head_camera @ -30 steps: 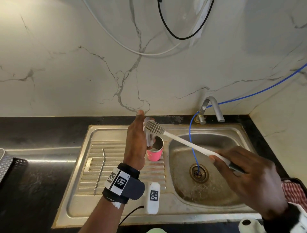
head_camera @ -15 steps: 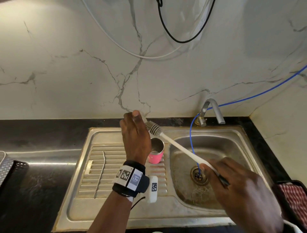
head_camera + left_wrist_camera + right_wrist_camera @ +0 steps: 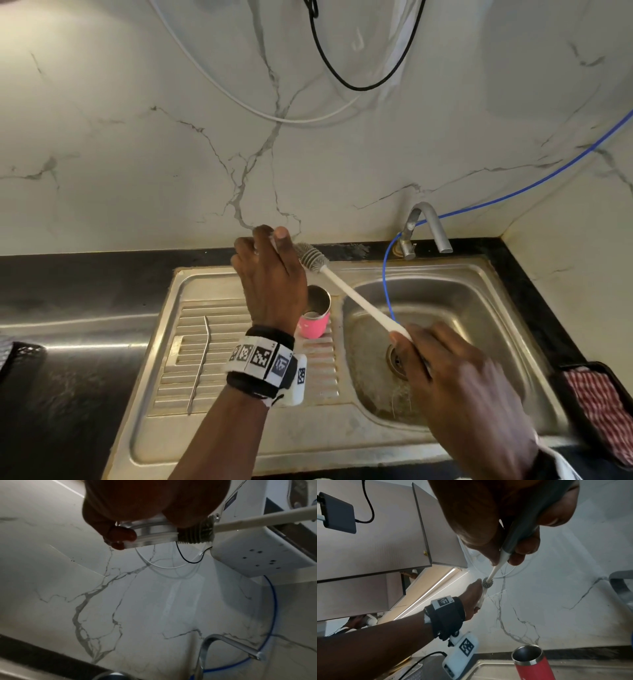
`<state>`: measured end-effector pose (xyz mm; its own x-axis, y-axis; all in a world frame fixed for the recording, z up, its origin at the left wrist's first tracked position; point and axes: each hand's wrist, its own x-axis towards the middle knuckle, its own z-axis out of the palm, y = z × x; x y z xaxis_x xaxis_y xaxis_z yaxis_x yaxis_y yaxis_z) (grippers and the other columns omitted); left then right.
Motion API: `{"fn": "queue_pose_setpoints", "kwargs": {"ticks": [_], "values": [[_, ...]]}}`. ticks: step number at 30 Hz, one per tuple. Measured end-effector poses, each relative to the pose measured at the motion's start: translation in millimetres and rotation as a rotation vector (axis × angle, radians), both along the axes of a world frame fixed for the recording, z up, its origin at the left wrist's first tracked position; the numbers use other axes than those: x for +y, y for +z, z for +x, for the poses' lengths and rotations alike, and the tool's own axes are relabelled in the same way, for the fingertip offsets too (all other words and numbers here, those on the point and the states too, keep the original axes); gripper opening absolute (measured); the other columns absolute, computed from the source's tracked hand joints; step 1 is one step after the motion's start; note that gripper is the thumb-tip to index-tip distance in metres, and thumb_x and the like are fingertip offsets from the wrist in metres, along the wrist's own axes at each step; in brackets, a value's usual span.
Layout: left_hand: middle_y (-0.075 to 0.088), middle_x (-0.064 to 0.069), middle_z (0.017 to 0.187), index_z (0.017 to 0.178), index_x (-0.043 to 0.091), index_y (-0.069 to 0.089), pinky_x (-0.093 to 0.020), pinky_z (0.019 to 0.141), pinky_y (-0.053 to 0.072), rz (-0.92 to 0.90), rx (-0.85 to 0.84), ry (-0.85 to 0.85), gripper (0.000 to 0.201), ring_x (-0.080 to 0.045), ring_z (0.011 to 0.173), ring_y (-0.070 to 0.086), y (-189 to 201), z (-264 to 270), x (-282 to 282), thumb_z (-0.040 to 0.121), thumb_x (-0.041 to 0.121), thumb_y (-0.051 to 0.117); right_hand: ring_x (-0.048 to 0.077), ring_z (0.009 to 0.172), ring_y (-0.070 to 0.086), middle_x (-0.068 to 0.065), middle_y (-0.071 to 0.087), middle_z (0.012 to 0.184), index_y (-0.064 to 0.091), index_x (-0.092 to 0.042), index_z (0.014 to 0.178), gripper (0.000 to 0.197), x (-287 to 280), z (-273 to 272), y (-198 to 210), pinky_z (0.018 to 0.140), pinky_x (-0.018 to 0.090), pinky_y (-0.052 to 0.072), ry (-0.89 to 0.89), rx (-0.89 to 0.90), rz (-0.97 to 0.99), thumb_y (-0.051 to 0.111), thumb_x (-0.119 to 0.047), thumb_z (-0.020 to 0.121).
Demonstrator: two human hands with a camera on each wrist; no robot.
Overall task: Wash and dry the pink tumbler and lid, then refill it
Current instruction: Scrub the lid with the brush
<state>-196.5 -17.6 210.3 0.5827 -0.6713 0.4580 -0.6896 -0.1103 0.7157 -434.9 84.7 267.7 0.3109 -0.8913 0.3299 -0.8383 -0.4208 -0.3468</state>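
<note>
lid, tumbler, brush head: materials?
Lid: looks like clear plastic, glossy; light passes through its threaded ring. Tumbler: apparently stainless steel inside, bare metal rim, with a matte pink coated outside. Brush head: grey ribbed fins, probably silicone rather than bristles, on a white plastic-looking handle.

black wristband (image 3: 260,368), white coded tags, bare forearms

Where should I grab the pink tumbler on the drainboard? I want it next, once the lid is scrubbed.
Wrap a hand round the pink tumbler's side wall, coming in from the basin side or the front. It stands upright and open-mouthed on the ribbed drainboard, and the left hand holding the lid hovers over its left.
</note>
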Motion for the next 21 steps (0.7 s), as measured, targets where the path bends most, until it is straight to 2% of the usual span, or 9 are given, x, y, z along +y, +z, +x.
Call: {"fn": "queue_pose_setpoints", "kwargs": {"ticks": [3, 6, 9, 12, 17, 21], "values": [[0.058, -0.008, 0.098, 0.108, 0.015, 0.058, -0.039, 0.084, 0.031, 0.003, -0.055, -0.073, 0.05, -0.025, 0.093, 0.043, -2, -20, 7, 0.114, 0.046, 0.019, 0.014, 0.055, 0.061, -0.007, 0.059, 0.083, 0.072, -0.021, 0.1, 0.037, -14, 4, -2, 0.046, 0.032, 0.055, -0.016, 0.009, -0.028, 0.043, -0.042, 0.109], [0.061, -0.008, 0.1, 0.109, 0.014, 0.06, -0.04, 0.084, 0.033, 0.004, -0.064, -0.104, 0.049, -0.026, 0.095, 0.045, -7, -27, 9, 0.114, 0.045, 0.022, 0.012, 0.052, 0.058, -0.006, 0.058, 0.079, 0.072, -0.018, 0.097, 0.034, -21, 9, -4, 0.043, 0.03, 0.052, -0.006, 0.025, -0.057, 0.046, -0.038, 0.106], [0.061, -0.013, 0.102, 0.111, 0.012, 0.059, -0.039, 0.084, 0.029, 0.018, -0.027, -0.021, 0.052, -0.028, 0.095, 0.046, -9, -9, 0, 0.113, 0.047, 0.021, 0.015, 0.053, 0.059, -0.007, 0.057, 0.081, 0.07, -0.022, 0.098, 0.031, -9, 3, -5, 0.044, 0.029, 0.053, 0.014, 0.031, 0.005, 0.046, -0.04, 0.108], [0.061, -0.011, 0.104, 0.112, 0.012, 0.059, -0.04, 0.085, 0.031, 0.056, -0.052, -0.03, 0.054, -0.028, 0.096, 0.045, -10, -8, -1, 0.113, 0.048, 0.018, 0.014, 0.053, 0.059, -0.008, 0.057, 0.081, 0.07, -0.022, 0.096, 0.027, -7, 1, -5, 0.044, 0.03, 0.053, 0.008, 0.048, -0.001, 0.05, -0.039, 0.104], [0.06, -0.002, 0.115, 0.123, 0.019, 0.061, -0.034, 0.082, 0.021, 0.18, -0.216, -0.106, 0.059, -0.015, 0.095, 0.03, -23, -28, 5, 0.115, 0.048, 0.011, 0.014, 0.049, 0.055, -0.005, 0.056, 0.076, 0.072, -0.017, 0.093, 0.03, -24, 6, -12, 0.041, 0.03, 0.05, -0.004, 0.074, -0.061, 0.05, -0.035, 0.104], [0.063, -0.011, 0.106, 0.115, 0.012, 0.06, -0.045, 0.085, 0.037, 0.092, -0.055, -0.055, 0.052, -0.03, 0.096, 0.048, -19, -9, -3, 0.111, 0.048, 0.023, 0.014, 0.052, 0.058, -0.007, 0.056, 0.079, 0.07, -0.022, 0.096, 0.027, -6, 1, -13, 0.044, 0.032, 0.053, 0.011, 0.05, -0.009, 0.049, -0.038, 0.104]]}}
